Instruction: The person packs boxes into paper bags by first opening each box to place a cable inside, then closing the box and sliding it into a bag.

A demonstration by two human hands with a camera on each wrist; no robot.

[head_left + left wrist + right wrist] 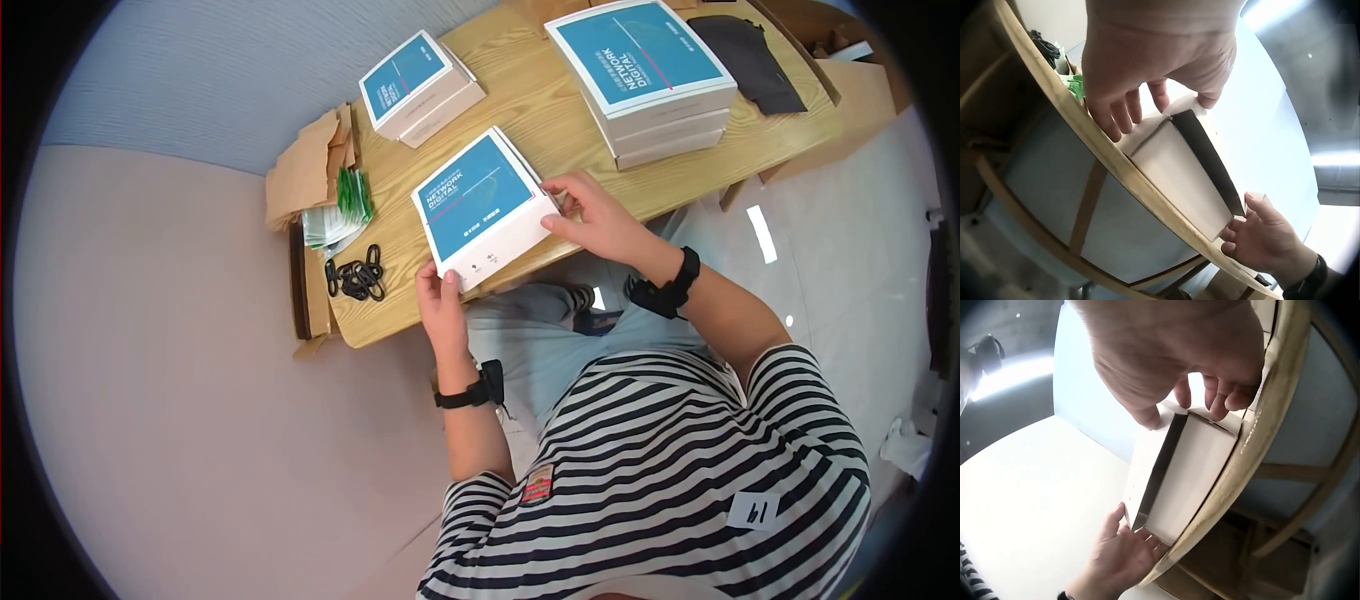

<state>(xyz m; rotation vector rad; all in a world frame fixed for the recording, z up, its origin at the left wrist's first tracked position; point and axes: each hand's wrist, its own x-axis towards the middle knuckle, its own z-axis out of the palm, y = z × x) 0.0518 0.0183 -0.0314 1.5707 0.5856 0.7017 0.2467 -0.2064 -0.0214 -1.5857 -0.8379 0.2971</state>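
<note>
A white cardboard box [478,198] with a blue "NETWORK DIGITAL" top lies at the near edge of the wooden table. My left hand [443,312] grips its near left corner, thumb on the front flap and fingers round the side. At the near right corner my right hand [605,225] pinches the box the same way. Both wrist views show a dark gap between the lid's front flap [1225,165] and the box's white front wall [1192,475], so the lid stands slightly raised along the front.
Similar boxes are stacked at the back left [425,85] and back right [655,80] of the table [520,75]. Coiled black cables [357,275], green-and-white packets [345,210] and brown paper [305,170] lie at the left end. A dark flat bag [750,65] lies far right.
</note>
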